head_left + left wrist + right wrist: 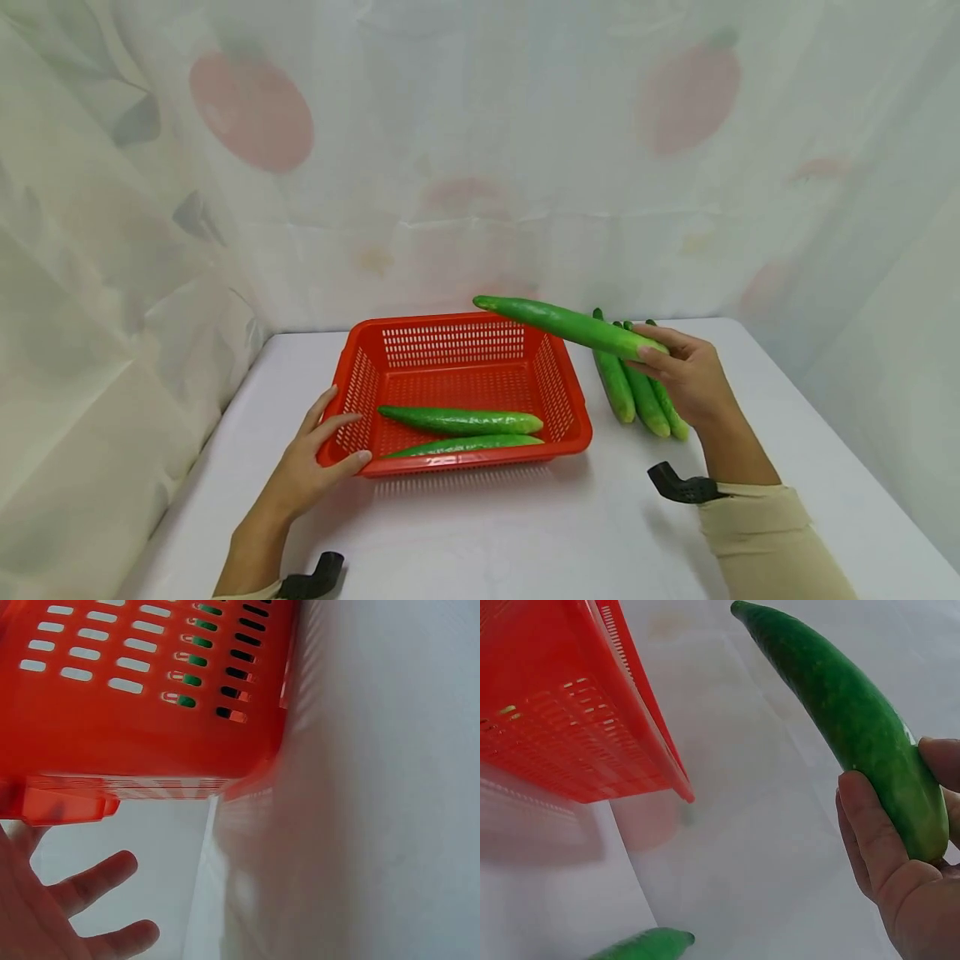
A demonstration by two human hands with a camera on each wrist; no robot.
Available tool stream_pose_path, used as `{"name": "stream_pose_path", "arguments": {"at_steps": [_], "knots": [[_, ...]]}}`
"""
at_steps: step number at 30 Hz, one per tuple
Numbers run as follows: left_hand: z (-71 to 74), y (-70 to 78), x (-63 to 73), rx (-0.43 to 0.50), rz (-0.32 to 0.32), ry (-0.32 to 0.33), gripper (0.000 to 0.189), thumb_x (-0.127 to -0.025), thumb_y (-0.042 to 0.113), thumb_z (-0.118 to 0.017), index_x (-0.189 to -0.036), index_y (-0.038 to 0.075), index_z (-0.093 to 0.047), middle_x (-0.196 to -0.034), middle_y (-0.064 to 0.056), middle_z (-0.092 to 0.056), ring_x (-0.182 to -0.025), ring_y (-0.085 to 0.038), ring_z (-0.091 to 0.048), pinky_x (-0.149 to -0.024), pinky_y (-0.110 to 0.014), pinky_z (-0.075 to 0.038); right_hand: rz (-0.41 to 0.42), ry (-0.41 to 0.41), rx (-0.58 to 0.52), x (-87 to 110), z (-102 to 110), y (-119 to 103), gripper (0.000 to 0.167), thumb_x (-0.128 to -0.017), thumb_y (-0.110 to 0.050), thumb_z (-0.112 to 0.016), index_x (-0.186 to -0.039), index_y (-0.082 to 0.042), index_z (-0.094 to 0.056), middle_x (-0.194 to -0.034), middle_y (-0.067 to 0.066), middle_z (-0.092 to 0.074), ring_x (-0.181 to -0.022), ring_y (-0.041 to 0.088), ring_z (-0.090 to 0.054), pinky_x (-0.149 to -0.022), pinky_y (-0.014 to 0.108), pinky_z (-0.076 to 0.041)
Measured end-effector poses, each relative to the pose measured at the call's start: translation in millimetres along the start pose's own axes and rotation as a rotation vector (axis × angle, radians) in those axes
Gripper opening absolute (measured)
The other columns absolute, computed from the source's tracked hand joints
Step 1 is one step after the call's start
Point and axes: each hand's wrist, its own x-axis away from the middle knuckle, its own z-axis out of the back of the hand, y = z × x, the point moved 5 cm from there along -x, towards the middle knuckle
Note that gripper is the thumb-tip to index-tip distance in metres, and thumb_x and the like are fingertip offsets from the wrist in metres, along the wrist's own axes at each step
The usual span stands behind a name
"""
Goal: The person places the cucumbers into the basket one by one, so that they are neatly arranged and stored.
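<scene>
Head view: I have the right hand (690,375) pinching a cucumber (570,324) up by the red basket's (480,463) far-right corner; I judge it the carrying step, next calling for a lowering inside the rim. Left wrist: the left hand (37,919) is spread, perhaps touching the basket. Right wrist: the cucumber's thick end is gripped

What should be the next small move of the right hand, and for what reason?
Probably the right hand should carry its cucumber left, over the red basket: that cucumber is held aloft, two more cucumbers lie inside, and the basket floor behind them is bare.
</scene>
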Motion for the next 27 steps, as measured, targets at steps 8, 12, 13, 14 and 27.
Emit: {"name": "stream_pose_path", "arguments": {"at_steps": [8,12,13,14,27], "knots": [[-3.4,-5.3,0.9,0.037,0.019,0.017,0.046,-0.082,0.03,-0.076,-0.122,0.01,-0.063,-0.157,-0.001,-0.019,-0.135,-0.039,-0.027,-0.091,-0.067,-0.033,-0.098,-0.038,0.1,-12.1,-23.4,14.2,0.04,-0.095,-0.008,-0.062,-0.128,0.012,-0.054,-0.138,0.021,-0.036,-0.102,0.022,-0.06,-0.084,0.033,-0.05],[-4.5,-5.9,1.3,0.052,0.032,0.018,0.047,-0.082,0.03,-0.076,-0.123,0.01,-0.062,-0.157,-0.001,-0.018,-0.137,-0.039,-0.024,-0.091,-0.068,-0.032,-0.116,-0.067,0.143,-19.4,-35.4,23.6,0.04,-0.095,-0.01,-0.063,-0.128,0.01,-0.055,-0.133,0.022,-0.041,-0.096,0.022,-0.065,-0.084,0.033,-0.05],[-4.6,-5.8,1.3,0.057,0.033,0.018,0.047,-0.082,0.029,-0.076,-0.123,0.01,-0.062,-0.158,-0.001,-0.018,-0.137,-0.039,-0.024,-0.091,-0.069,-0.032,-0.123,-0.074,0.148,-21.4,-38.2,26.2,0.04,-0.094,-0.011,-0.063,-0.129,0.009,-0.055,-0.131,0.022,-0.043,-0.096,0.023,-0.065,-0.084,0.033,-0.05],[-4.7,-5.6,1.3,0.059,0.035,0.017,0.048,-0.082,0.029,-0.076,-0.123,0.01,-0.062,-0.158,-0.001,-0.018,-0.137,-0.039,-0.023,-0.091,-0.069,-0.032,-0.126,-0.082,0.158,-23.3,-41.1,28.7,0.04,-0.094,-0.011,-0.064,-0.129,0.008,-0.056,-0.129,0.021,-0.045,-0.097,0.023,-0.064,-0.084,0.033,-0.05],[-3.9,-4.6,1.7,0.076,0.044,0.012,0.049,-0.083,0.03,-0.075,-0.125,0.01,-0.061,-0.158,-0.001,-0.017,-0.138,-0.038,-0.022,-0.092,-0.069,-0.032,-0.224,-0.177,0.199,-39.8,-71.9,51.2,0.036,-0.093,-0.008,-0.064,-0.126,0.006,-0.059,-0.121,0.02,-0.056,-0.098,0.029,-0.063,-0.083,0.037,-0.051]]}}
